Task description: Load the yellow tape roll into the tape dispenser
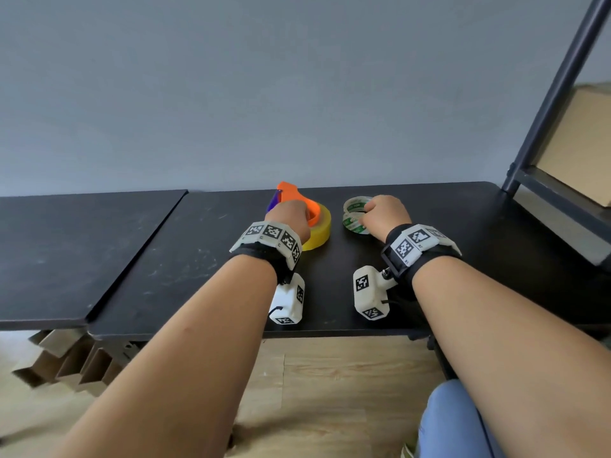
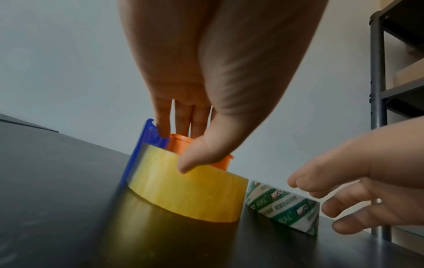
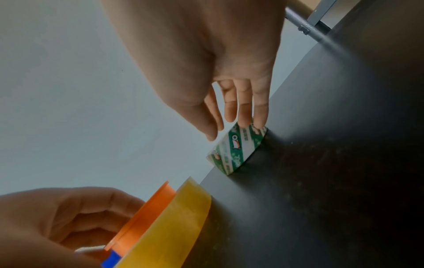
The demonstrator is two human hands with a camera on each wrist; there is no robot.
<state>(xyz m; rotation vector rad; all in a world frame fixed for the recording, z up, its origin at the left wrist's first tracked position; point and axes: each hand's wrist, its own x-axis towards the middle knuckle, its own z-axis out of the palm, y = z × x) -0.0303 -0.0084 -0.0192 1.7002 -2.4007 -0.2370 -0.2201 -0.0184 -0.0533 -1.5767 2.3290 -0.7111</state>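
Note:
The yellow tape roll [image 1: 322, 231] [image 2: 190, 195] [image 3: 174, 226] lies flat on the black table [image 1: 165, 259]. The orange and blue tape dispenser [image 1: 291, 190] [image 2: 179, 143] [image 3: 146, 217] lies on it, its orange hub rising from the roll's core. My left hand [image 1: 287, 216] [image 2: 182, 150] grips the orange hub from above, thumb tip on the yellow roll's top edge. My right hand [image 1: 385, 216] [image 3: 227, 128] is on a green and white tape roll [image 1: 353, 209] [image 2: 284, 206] [image 3: 236, 148] just right of it. Its straight fingers touch that roll's top rim and the thumb stays just off it.
A second black table [image 1: 66, 252] adjoins on the left. A dark metal rack [image 1: 555, 94] holding a cardboard box [image 1: 575, 143] stands at the right end. Folded cardboard [image 1: 66, 361] lies on the floor under the tables. A grey wall runs along the back edge.

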